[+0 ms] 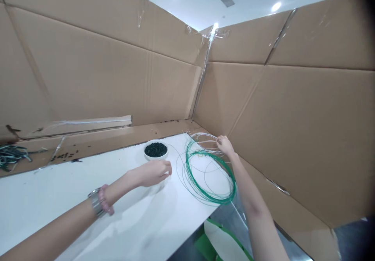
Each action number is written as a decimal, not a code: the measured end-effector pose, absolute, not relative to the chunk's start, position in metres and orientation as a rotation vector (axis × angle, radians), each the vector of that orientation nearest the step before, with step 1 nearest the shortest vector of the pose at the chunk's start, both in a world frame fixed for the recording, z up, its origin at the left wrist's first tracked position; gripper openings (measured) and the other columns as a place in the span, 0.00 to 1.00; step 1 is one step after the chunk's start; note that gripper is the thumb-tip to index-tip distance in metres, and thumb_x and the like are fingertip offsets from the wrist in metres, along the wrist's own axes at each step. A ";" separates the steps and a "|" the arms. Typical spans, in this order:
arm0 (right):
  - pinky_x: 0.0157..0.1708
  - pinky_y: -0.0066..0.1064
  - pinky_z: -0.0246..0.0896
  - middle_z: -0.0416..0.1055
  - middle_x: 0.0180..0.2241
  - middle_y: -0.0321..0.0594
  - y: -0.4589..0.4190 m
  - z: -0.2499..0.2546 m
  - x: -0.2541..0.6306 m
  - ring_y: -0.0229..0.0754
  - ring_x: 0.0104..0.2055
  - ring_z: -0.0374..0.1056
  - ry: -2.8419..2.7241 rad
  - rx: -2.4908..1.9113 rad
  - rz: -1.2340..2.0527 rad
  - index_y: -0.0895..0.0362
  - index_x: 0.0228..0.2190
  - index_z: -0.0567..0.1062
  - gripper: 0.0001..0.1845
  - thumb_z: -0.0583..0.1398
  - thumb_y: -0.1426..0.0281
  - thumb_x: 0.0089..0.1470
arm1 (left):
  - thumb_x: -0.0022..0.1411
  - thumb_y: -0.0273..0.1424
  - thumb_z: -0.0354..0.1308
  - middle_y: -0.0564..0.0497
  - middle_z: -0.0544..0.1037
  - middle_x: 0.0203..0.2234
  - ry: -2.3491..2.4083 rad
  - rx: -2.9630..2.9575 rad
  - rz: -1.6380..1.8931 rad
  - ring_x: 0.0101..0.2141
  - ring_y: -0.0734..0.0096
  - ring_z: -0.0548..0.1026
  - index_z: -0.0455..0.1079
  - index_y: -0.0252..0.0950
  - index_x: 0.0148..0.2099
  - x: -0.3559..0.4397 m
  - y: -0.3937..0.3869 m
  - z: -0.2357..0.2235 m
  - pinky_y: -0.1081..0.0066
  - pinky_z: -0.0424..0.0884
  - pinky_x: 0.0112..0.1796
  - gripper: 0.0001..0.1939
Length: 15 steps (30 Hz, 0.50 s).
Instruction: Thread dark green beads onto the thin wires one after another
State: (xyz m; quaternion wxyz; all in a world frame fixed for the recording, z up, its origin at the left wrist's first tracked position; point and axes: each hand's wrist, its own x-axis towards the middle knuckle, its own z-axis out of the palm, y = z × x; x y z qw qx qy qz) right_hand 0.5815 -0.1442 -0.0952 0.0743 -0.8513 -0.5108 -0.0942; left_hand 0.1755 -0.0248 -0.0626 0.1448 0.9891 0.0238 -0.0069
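My right hand reaches to the far right corner of the white table, its fingers closed on a coil of thin pale wire. A coil of green wire lies flat just in front of it. My left hand hovers over the table near a small white bowl filled with dark green beads. Its fingers are curled together, and whether they hold anything is hidden. A metal watch and a pink bracelet sit on my left wrist.
Tall cardboard walls enclose the table at the back and right. A bundle of green wire pieces lies on the cardboard ledge at far left. A green and white chair shows below the table's front edge.
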 end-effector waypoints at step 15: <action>0.43 0.39 0.68 0.68 0.46 0.44 -0.137 -0.076 0.574 0.41 0.44 0.68 -1.619 -2.680 -0.010 0.59 0.46 0.70 0.16 0.57 0.64 0.60 | 0.65 0.35 0.54 0.44 0.72 0.46 0.045 2.903 0.100 0.43 0.65 0.73 0.66 0.32 0.51 0.324 -0.047 -0.121 0.59 0.73 0.44 0.16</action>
